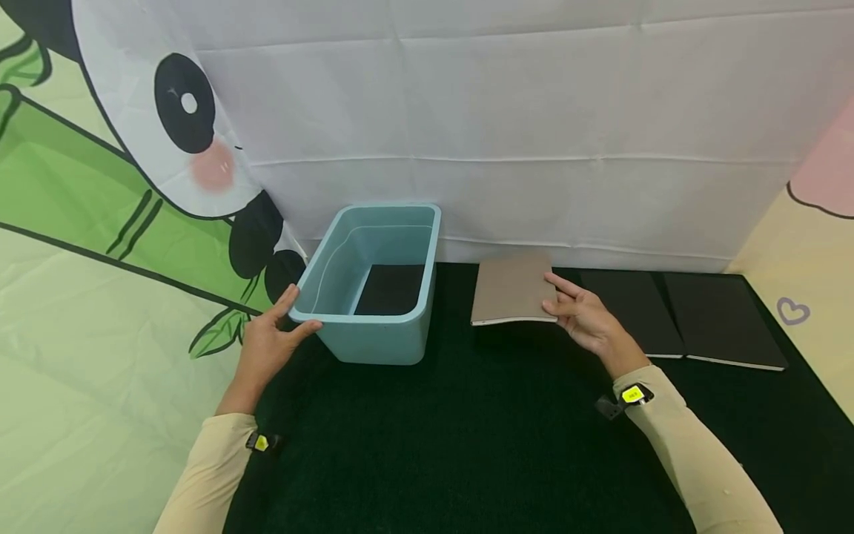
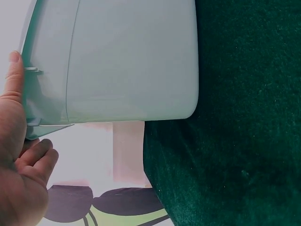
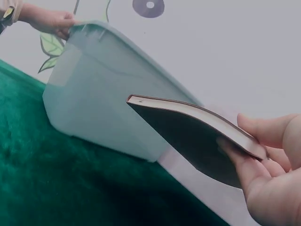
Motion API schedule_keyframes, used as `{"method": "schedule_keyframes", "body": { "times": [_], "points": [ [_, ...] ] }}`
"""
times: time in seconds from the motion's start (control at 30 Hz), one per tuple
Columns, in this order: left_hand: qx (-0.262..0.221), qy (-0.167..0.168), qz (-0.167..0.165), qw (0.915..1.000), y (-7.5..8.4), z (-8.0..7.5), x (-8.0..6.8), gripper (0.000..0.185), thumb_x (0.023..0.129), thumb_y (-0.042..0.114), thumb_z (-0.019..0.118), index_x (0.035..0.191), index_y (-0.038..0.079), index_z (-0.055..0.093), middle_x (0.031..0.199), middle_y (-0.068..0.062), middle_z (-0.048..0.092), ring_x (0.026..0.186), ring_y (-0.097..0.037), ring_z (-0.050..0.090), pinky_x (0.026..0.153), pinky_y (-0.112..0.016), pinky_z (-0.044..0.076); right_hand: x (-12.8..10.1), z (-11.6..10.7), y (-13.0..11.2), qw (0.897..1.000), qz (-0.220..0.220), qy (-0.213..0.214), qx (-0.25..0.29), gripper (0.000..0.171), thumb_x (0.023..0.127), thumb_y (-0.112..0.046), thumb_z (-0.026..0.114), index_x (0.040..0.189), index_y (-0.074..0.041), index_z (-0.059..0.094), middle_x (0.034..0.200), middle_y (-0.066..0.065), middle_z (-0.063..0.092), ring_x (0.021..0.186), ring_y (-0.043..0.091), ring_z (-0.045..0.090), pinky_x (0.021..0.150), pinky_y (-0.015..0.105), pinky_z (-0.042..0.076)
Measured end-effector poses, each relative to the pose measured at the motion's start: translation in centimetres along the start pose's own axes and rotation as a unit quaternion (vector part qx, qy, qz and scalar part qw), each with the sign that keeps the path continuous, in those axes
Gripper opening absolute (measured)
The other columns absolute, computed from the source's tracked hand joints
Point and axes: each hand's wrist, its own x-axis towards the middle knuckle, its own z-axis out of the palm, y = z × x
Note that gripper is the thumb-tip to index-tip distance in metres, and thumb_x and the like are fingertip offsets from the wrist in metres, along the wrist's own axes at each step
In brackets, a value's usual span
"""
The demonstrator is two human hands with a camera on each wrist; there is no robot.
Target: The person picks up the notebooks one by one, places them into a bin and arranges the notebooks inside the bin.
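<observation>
Right hand (image 1: 582, 317) grips tan notebook (image 1: 512, 290), spine facing bin (image 1: 373, 330).

No readable text, brand or number anywhere. Only marks: a small purple heart outline (image 1: 792, 311) on the yellow backdrop (image 1: 814, 252) at far right; yellow wrist tags (image 1: 632, 394), print too small to read.
</observation>
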Motion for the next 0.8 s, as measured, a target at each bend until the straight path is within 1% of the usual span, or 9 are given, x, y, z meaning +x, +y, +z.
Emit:
{"method": "schedule_keyframes", "body": {
  "times": [0.13, 0.3, 0.37, 0.5, 0.67, 0.7, 0.73, 0.77, 0.8],
  "points": [
    [0.0, 0.001, 0.001, 1.0, 0.1, 0.0, 0.0, 0.085, 0.089, 0.046, 0.077, 0.159, 0.019, 0.035, 0.164, -0.004, 0.033, 0.147, -0.043, 0.035, 0.112, -0.066, 0.034, -0.3, 0.7, -0.9, 1.0, -0.01, -0.01, 0.004, 0.078, 0.099, 0.012, 0.055, 0.164, -0.01, 0.018, 0.106, 0.003, 0.069, 0.087, 0.009, 0.069, 0.074, 0.018, 0.056],
    [0.002, 0.0, -0.001, 1.0, 0.1, -0.1, 0.0, 0.086, 0.089, 0.046, 0.077, 0.159, 0.019, 0.035, 0.163, -0.005, 0.033, 0.147, -0.043, 0.035, 0.112, -0.067, 0.034, -0.4, 1.9, -2.1, 0.999, -0.026, -0.016, 0.01, 0.082, 0.097, 0.01, 0.061, 0.164, -0.01, 0.02, 0.087, 0.001, 0.066, 0.081, 0.009, 0.067, 0.071, 0.018, 0.054],
    [0.003, 0.0, -0.001, 1.0, 0.1, -0.2, 0.0, 0.086, 0.089, 0.046, 0.078, 0.159, 0.019, 0.035, 0.163, -0.005, 0.033, 0.147, -0.043, 0.035, 0.112, -0.067, 0.034, -0.4, 2.5, -2.7, 0.999, -0.034, -0.023, 0.011, 0.081, 0.097, 0.011, 0.06, 0.164, -0.01, 0.019, 0.074, -0.001, 0.062, 0.08, 0.009, 0.067, 0.07, 0.018, 0.054],
    [0.004, 0.0, 0.0, 1.0, 0.2, -0.2, -0.1, 0.086, 0.089, 0.046, 0.078, 0.158, 0.02, 0.035, 0.163, -0.005, 0.033, 0.147, -0.043, 0.035, 0.111, -0.067, 0.034, -0.3, 3.8, -3.9, 0.997, -0.048, -0.049, 0.018, 0.08, 0.099, 0.012, 0.056, 0.165, -0.011, 0.018, 0.066, -0.002, 0.059, 0.081, 0.011, 0.068, 0.071, 0.018, 0.053],
    [0.004, 0.0, 0.002, 1.0, 0.2, -0.2, -0.1, 0.086, 0.089, 0.045, 0.078, 0.158, 0.019, 0.035, 0.163, -0.006, 0.032, 0.147, -0.044, 0.035, 0.111, -0.067, 0.034, 0.2, 5.5, -5.3, 0.996, -0.057, -0.068, 0.022, 0.079, 0.098, 0.013, 0.056, 0.164, -0.011, 0.021, 0.07, -0.001, 0.055, 0.081, 0.011, 0.067, 0.073, 0.018, 0.055],
    [0.004, 0.0, 0.003, 1.0, 0.2, -0.2, -0.1, 0.086, 0.089, 0.045, 0.078, 0.158, 0.019, 0.035, 0.163, -0.006, 0.032, 0.147, -0.044, 0.035, 0.111, -0.067, 0.034, 0.2, 5.8, -5.6, 0.996, -0.058, -0.071, 0.017, 0.079, 0.098, 0.013, 0.056, 0.164, -0.012, 0.021, 0.079, -0.003, 0.058, 0.082, 0.011, 0.067, 0.073, 0.018, 0.055],
    [0.005, 0.0, 0.003, 1.0, 0.2, -0.2, -0.1, 0.086, 0.089, 0.045, 0.078, 0.158, 0.019, 0.035, 0.163, -0.006, 0.032, 0.147, -0.044, 0.035, 0.111, -0.067, 0.034, 0.3, 6.1, -5.8, 0.996, -0.058, -0.068, 0.017, 0.079, 0.097, 0.012, 0.058, 0.164, -0.012, 0.023, 0.081, -0.002, 0.056, 0.081, 0.011, 0.067, 0.074, 0.018, 0.055],
    [0.005, -0.001, 0.003, 1.0, 0.2, -0.2, -0.1, 0.086, 0.089, 0.045, 0.078, 0.158, 0.02, 0.035, 0.163, -0.006, 0.032, 0.147, -0.044, 0.035, 0.111, -0.067, 0.034, 0.3, 6.4, -6.0, 0.996, -0.058, -0.071, 0.013, 0.079, 0.097, 0.011, 0.059, 0.164, -0.013, 0.024, 0.099, -0.002, 0.06, 0.083, 0.01, 0.066, 0.075, 0.017, 0.055],
    [0.006, -0.001, 0.004, 1.0, 0.2, -0.2, -0.1, 0.086, 0.089, 0.046, 0.077, 0.158, 0.019, 0.035, 0.163, -0.006, 0.032, 0.147, -0.044, 0.035, 0.111, -0.067, 0.034, 0.4, 6.7, -6.2, 0.996, -0.058, -0.068, 0.014, 0.079, 0.097, 0.011, 0.06, 0.163, -0.014, 0.026, 0.1, -0.001, 0.056, 0.083, 0.01, 0.066, 0.075, 0.017, 0.055]
  ]
}}
